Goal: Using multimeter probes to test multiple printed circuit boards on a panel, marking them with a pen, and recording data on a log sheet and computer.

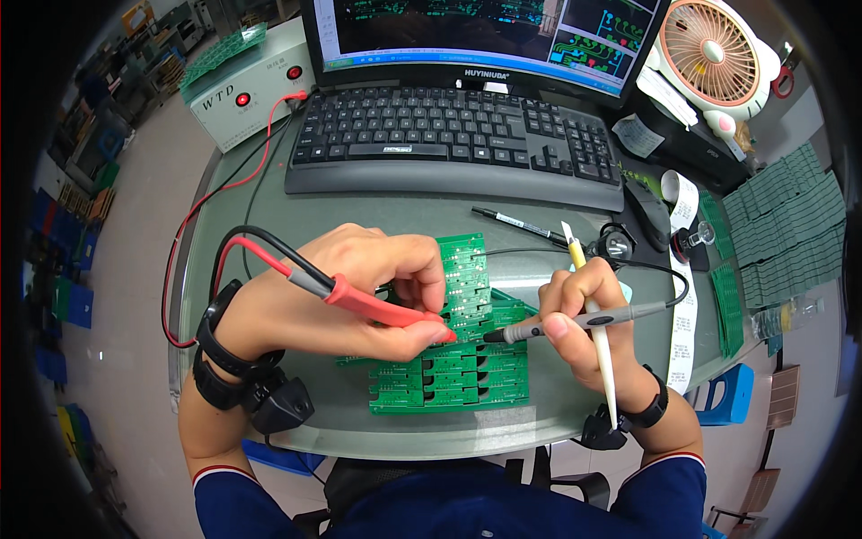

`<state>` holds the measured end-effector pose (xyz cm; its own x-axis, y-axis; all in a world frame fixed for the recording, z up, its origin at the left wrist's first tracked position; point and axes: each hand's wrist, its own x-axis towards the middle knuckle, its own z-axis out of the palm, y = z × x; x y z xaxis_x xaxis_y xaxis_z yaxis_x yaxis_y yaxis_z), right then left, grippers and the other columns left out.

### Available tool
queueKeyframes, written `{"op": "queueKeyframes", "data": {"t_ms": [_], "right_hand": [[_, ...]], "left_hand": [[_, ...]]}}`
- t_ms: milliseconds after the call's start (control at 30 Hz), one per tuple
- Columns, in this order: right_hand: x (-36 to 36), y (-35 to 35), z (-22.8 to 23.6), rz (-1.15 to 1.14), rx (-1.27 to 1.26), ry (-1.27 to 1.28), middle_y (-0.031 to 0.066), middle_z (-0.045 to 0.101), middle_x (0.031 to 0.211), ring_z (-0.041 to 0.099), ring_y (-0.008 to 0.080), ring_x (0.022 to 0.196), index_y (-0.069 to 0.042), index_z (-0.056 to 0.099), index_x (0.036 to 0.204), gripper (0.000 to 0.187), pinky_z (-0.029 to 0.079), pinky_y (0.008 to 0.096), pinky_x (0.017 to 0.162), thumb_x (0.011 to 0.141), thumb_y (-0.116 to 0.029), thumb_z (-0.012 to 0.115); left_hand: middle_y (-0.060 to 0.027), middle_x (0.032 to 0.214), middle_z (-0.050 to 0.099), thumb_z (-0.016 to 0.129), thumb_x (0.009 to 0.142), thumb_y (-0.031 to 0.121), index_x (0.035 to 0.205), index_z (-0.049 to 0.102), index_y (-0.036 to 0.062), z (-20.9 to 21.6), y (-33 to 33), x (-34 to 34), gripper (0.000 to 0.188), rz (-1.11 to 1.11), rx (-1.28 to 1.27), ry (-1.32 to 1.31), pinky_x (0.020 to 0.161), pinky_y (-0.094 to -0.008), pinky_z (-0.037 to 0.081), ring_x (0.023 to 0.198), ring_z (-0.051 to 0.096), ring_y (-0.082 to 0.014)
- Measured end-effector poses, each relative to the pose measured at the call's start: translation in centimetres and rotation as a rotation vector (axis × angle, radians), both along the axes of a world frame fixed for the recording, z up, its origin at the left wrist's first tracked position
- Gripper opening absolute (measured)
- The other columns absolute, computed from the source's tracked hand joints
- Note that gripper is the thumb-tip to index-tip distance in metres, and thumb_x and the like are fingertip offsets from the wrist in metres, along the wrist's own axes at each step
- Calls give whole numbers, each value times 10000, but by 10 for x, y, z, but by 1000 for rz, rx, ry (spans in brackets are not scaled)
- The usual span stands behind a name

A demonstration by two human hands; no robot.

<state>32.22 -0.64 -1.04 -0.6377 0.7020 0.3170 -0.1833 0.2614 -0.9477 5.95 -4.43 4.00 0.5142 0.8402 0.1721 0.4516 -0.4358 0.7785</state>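
My left hand (355, 265) is closed around a red test probe (377, 306), whose tip comes down on a green circuit board panel (465, 269). Red and black leads run back from that hand over the wrist. In my right hand (579, 314) is a grey test probe (634, 313) with a black tip, pointing left at the same boards, close to the red tip. A slim white tool with a yellow collar (577, 255) is also tucked between the right fingers. More green boards (449, 388) lie under both hands, some overlapping. Whether the tips touch metal is too small to tell.
Behind the boards are a black keyboard (431, 135), a monitor (467, 36), a black marker (518, 223) and a mouse (648, 211). A white box with red buttons (247, 99) stands back left. At right are a paper strip (682, 314), stacked boards (786, 225) and a fan (712, 52).
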Motion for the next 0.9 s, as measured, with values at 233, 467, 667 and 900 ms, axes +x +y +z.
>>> {"op": "queueKeyframes", "data": {"t_ms": [233, 467, 667, 900], "right_hand": [[1, -1, -1, -2, 46, -4, 28, 493, 723, 418, 73, 620, -77, 384, 882, 236, 355, 230, 566, 908, -83, 618], [0, -3, -2, -5, 93, 18, 44, 508, 718, 481, 88, 641, -60, 399, 890, 218, 480, 260, 611, 899, -61, 617], [-1, -3, -3, 6, 133, 52, 50, 497, 712, 515, 101, 643, -44, 416, 893, 198, 591, 356, 749, 896, -61, 613], [-3, -2, -5, 4, 199, 52, 48, 493, 713, 527, 114, 639, -39, 427, 893, 194, 597, 368, 757, 887, -50, 620]], "left_hand": [[8, 736, 647, 738, 712, 184, 771, 617, 111, 5, -4, 1, 153, 55, -44, 100, 608, -295, 445, 684, 579, -178], [26, 718, 637, 770, 699, 187, 762, 609, 127, 0, -4, -1, 182, 10, 66, 81, 617, -291, 444, 639, 565, -178], [37, 707, 630, 775, 700, 182, 760, 603, 126, -1, -6, 1, 190, 25, 108, 135, 648, -276, 425, 595, 568, -158], [37, 721, 644, 771, 720, 177, 782, 609, 125, 1, -5, -2, 182, -7, 68, 131, 697, -288, 424, 620, 607, -151]]}}
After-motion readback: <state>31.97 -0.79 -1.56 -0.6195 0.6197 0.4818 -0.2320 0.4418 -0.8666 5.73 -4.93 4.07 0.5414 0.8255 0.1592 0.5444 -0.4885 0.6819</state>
